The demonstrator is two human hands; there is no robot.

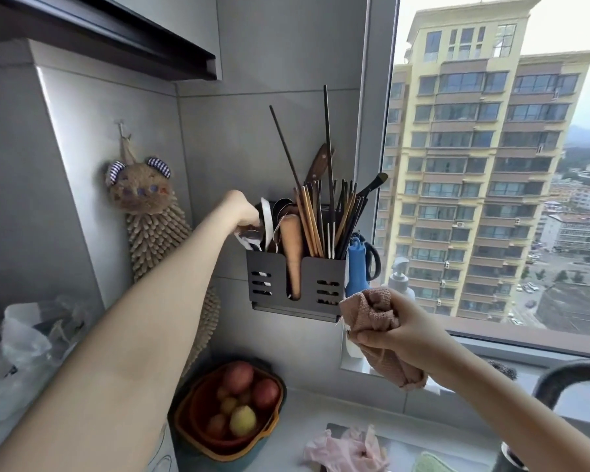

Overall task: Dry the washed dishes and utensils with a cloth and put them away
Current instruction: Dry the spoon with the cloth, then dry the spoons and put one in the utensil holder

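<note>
A black slotted utensil holder [315,284] hangs on the grey wall, full of chopsticks [315,219], spoons, a wooden handle and a knife. My left hand [241,211] reaches to the holder's left compartment, fingers curled round metal spoons [252,237] whose bowls show just below the hand. My right hand [401,327] is lower and to the right, below the holder, gripping a bunched pink-brown cloth [377,315] that hangs down past the palm.
A bear-shaped hanging towel [150,229] is on the wall at left. An orange bowl of fruit [234,407] sits on the counter below. Plastic bags [24,345] lie at left. Pink gloves [349,449], a black faucet [566,379], a soap pump [399,277] and blue scissors [358,267] stand near the window.
</note>
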